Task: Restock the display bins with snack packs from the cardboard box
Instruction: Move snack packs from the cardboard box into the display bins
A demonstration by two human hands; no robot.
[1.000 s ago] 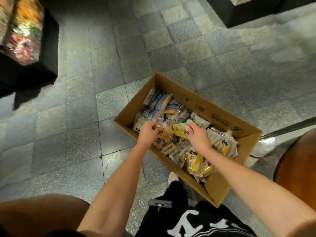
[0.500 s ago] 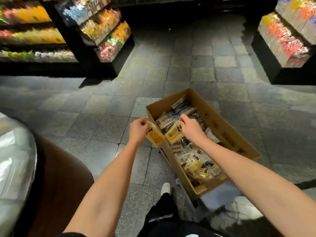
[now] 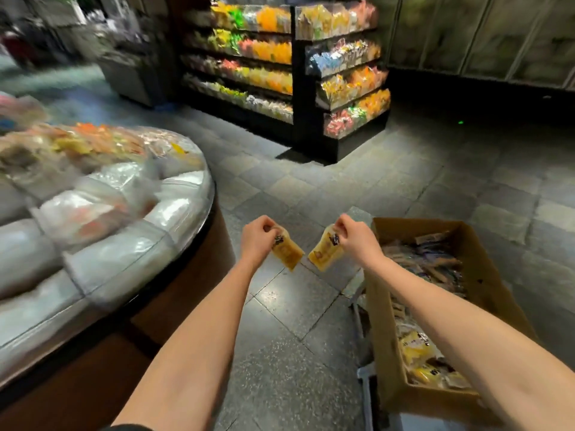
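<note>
Yellow left pack (image 3: 287, 254) hangs lengthwise, pinched at its top by my left hand (image 3: 256, 237). The right pack (image 3: 325, 256) hangs likewise from my right hand (image 3: 354, 237), and both are just left of the cardboard box (image 3: 381, 321) rim. The display bins (image 3: 186, 209) lie leftward, nearer my left hand.

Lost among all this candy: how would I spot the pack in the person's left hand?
Find the cardboard box at right and the round display at left. Between them each hand pinches a yellow pack by its top. The left pack hangs from the left hand, nearer the display than the right hand and right pack.
</note>
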